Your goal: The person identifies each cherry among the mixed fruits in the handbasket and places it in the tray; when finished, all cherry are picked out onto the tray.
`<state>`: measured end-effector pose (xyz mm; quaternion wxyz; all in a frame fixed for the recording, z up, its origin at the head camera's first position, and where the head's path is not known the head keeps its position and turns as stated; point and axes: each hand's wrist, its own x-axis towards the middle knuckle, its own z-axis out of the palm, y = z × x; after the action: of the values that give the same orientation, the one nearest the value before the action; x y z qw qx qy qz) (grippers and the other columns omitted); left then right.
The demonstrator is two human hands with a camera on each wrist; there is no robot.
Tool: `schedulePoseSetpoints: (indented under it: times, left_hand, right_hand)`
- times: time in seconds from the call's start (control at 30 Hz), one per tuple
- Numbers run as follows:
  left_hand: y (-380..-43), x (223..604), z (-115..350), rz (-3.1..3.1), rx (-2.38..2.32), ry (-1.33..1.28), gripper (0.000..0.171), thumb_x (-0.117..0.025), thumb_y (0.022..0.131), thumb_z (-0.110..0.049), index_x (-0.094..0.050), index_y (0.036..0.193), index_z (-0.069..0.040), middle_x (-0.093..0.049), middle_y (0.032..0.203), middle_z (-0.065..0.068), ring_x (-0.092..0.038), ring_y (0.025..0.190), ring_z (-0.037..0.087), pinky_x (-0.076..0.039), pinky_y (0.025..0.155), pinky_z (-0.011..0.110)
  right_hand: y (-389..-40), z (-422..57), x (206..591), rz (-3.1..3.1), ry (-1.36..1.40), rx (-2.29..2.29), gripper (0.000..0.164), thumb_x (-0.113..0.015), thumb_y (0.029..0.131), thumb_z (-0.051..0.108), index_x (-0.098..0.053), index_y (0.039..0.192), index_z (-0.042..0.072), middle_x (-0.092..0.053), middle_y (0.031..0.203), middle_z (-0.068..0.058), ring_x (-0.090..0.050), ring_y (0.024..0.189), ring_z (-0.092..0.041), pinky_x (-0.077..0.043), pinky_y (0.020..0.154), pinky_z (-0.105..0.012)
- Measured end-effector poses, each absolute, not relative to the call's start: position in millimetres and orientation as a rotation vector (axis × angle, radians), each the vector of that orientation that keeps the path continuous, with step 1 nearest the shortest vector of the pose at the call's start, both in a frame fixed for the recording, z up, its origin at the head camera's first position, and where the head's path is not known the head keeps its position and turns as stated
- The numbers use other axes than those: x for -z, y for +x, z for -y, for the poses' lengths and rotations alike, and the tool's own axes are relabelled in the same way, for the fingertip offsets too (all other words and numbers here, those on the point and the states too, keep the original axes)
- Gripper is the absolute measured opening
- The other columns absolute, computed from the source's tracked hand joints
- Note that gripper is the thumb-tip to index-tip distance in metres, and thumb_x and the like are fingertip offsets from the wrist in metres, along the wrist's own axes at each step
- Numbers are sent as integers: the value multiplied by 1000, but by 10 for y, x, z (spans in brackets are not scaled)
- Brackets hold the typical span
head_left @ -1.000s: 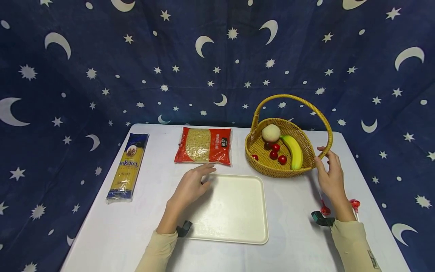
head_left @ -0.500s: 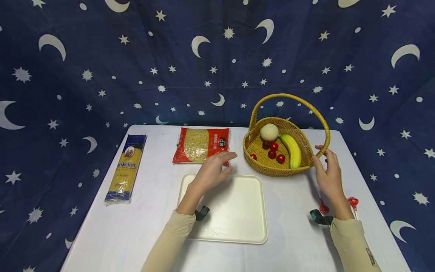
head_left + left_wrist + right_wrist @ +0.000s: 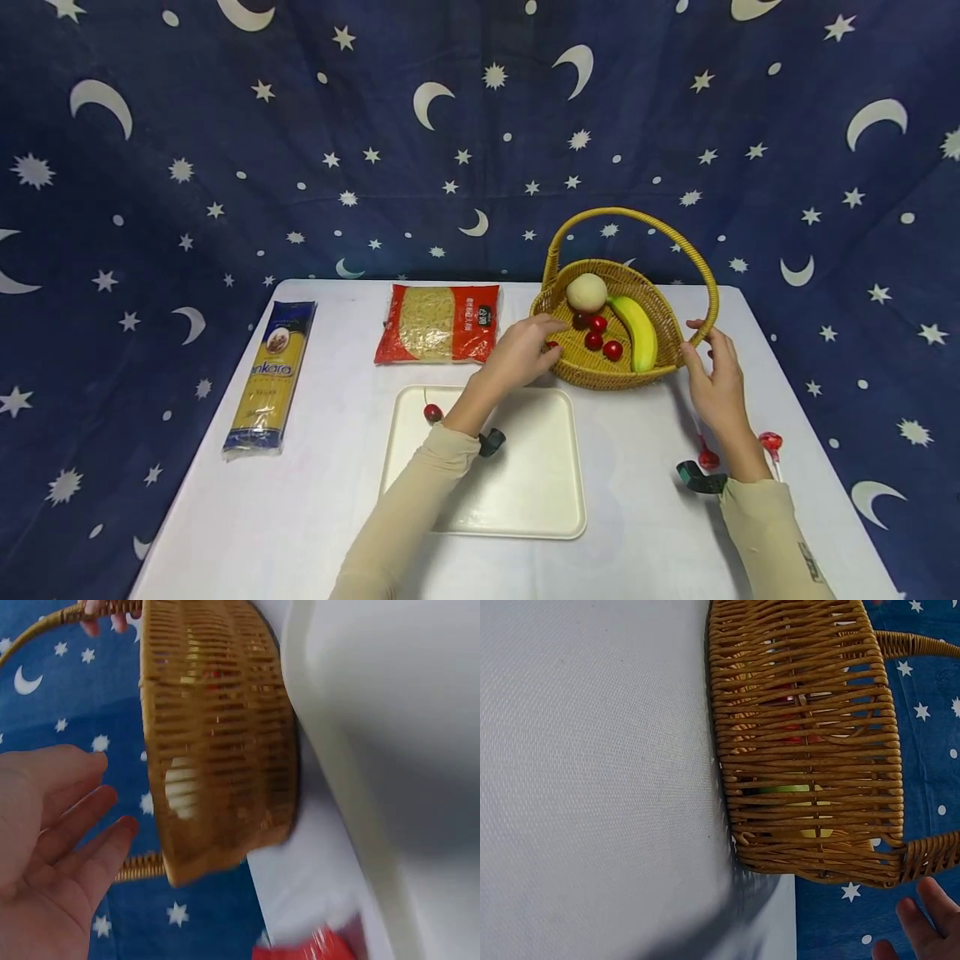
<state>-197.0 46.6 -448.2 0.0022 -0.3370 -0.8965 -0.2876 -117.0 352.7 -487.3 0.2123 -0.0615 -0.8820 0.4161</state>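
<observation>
In the head view, my left hand (image 3: 519,354) reaches over the left rim of a yellow wicker basket (image 3: 600,382), its fingers loosely bent and holding nothing visible. The left wrist view shows this hand (image 3: 64,847) beside the basket wall, fingers apart. With thumb and fingers on either side, my right hand (image 3: 716,379) holds the base of the basket's handle (image 3: 708,292) at the right. Inside the basket lie a banana (image 3: 636,333), a pale round fruit (image 3: 587,293) and several cherries (image 3: 594,340). One cherry (image 3: 432,412) with its stem lies on a cream tray (image 3: 525,517) under my left forearm.
A red bag of pasta (image 3: 438,325) lies behind the tray. Far left is a blue-and-yellow spaghetti pack (image 3: 270,379). Two red lollipops (image 3: 708,457) lie by my right wrist. A dark star-patterned cloth (image 3: 480,125) hangs behind the white table (image 3: 262,517).
My left hand has moved right and away from the tray's far left corner to the basket's rim. A cherry has come into view on the tray. My right hand stays at the handle.
</observation>
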Motion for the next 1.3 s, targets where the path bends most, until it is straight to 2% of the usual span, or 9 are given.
schedulePoseSetpoints:
  times: [0.1,0.17,0.27,0.43,0.63,0.83,1.07,1.2,1.3]
  left_hand:
    - [-2041,4486,-689,2829,916,-1104,40,-71,100,-14,-70,140,-11,-70,144,6,-65,137,22,-53,116,34]
    - [-2086,4498,-842,2836,937,-1147,40,-72,100,-14,-70,140,-10,-71,144,5,-65,137,21,-52,116,33]
    - [-2147,4530,-1051,2851,948,-1204,39,-72,101,-15,-70,140,-10,-71,143,4,-66,135,19,-53,114,30]
    - [-2246,4613,-1325,2923,934,-1239,37,-71,102,-14,-72,138,-10,-74,139,4,-70,124,18,-57,102,28]
    - [-2345,4709,-1554,3033,765,-1260,35,-69,101,-13,-74,136,-17,-76,135,-2,-70,119,13,-56,101,26]
    - [-2382,4759,-1666,3036,621,-1347,30,-68,99,-8,-79,126,-16,-79,116,-1,-60,92,12,-48,80,22]
    - [-2357,4759,-1703,3071,543,-1296,26,-71,98,-6,-82,118,-18,-79,118,-5,-71,110,11,-56,98,23]
    - [-2347,4771,-1721,3072,558,-1294,22,-71,97,-5,-83,111,-16,-79,110,-4,-68,100,10,-56,91,23]
    - [-2332,4786,-1730,3071,568,-1291,22,-72,96,-6,-83,112,-16,-79,112,-4,-70,102,11,-56,92,22]
  right_hand:
    - [-1168,-3533,4869,2451,-179,-1148,41,-54,112,18,-52,151,7,-52,153,-22,-46,147,-42,-34,116,-34]
    - [-1168,-3533,4870,2453,-186,-1151,41,-54,112,19,-52,151,7,-52,153,-22,-46,147,-41,-33,114,-32]
    - [-1170,-3530,4874,2457,-181,-1158,41,-54,112,19,-52,151,8,-51,153,-24,-45,148,-43,-35,117,-40]
    - [-1178,-3537,4885,2452,-165,-1184,42,-54,112,19,-51,152,7,-50,153,-26,-43,149,-45,-35,119,-65]
    - [-1181,-3558,4908,2440,-155,-1197,41,-56,111,17,-52,150,5,-50,153,-26,-43,149,-46,-36,118,-70]
    - [-1191,-3568,4902,2441,-142,-1205,41,-56,111,17,-52,151,6,-50,154,-24,-42,150,-45,-35,120,-70]
    - [-1202,-3552,4868,2449,-139,-1201,42,-56,111,19,-51,151,7,-49,154,-25,-42,151,-46,-34,120,-71]
    - [-1190,-3544,4868,2460,-164,-1202,42,-55,112,21,-51,152,8,-49,155,-24,-41,152,-45,-35,121,-71]
    - [-1174,-3547,4883,2463,-179,-1197,42,-54,112,21,-51,152,8,-49,155,-24,-41,151,-45,-35,121,-71]
